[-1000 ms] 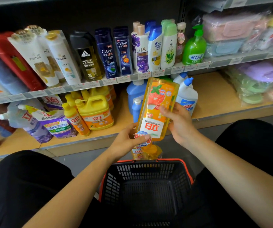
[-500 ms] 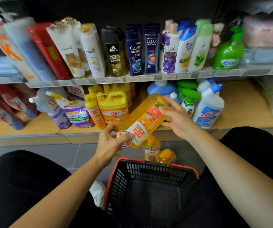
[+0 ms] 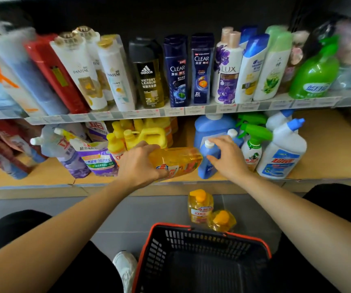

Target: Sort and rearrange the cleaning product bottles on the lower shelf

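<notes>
Centre frame, the orange bottle point(image 3: 177, 160) is glossy, see-through plastic. The basket point(image 3: 202, 240), bottom, is matt black plastic lattice. The lower shelf point(image 3: 328, 149) looks like matt wood.

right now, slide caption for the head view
Left hand holds yellow bottle sideways over lower shelf; right hand holds small blue bottle

We look down in a shop: a pale upper shelf point(image 3: 263, 105) edged with price labels point(image 3: 142, 113), a tan lower shelf point(image 3: 328, 144) below, a dark back panel point(image 3: 149, 17) behind, grey floor tiles point(image 3: 149, 208) underfoot.
</notes>
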`<state>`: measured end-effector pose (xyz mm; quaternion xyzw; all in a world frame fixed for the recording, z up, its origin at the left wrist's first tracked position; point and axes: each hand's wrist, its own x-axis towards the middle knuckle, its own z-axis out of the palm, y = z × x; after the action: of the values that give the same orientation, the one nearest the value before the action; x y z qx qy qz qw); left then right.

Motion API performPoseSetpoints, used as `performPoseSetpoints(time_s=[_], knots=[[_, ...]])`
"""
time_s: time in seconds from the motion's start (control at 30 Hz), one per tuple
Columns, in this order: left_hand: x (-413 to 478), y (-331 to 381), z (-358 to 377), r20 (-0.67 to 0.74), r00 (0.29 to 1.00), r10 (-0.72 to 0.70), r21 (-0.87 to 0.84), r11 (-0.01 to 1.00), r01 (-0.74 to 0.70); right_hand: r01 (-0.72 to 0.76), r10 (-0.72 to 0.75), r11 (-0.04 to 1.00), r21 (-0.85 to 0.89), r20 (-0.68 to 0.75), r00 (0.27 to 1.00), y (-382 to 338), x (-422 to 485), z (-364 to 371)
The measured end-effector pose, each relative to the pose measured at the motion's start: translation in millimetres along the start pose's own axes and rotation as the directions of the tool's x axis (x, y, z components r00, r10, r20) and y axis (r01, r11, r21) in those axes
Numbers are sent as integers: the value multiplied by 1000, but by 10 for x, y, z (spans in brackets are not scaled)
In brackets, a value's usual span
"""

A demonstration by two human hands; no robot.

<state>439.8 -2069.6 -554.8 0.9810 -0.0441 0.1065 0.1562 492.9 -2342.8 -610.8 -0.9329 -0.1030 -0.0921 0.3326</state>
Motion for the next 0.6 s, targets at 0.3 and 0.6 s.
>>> performPoseSetpoints(time_s=[0.3, 0.6], knots=[[881, 185, 398, 144, 963, 228, 325, 908, -264, 161, -160, 987, 7, 128, 979, 250, 299, 28], [1129, 198, 581, 224, 898, 379, 56, 915, -400, 86, -89, 996, 33, 80, 993, 321, 483, 54]])
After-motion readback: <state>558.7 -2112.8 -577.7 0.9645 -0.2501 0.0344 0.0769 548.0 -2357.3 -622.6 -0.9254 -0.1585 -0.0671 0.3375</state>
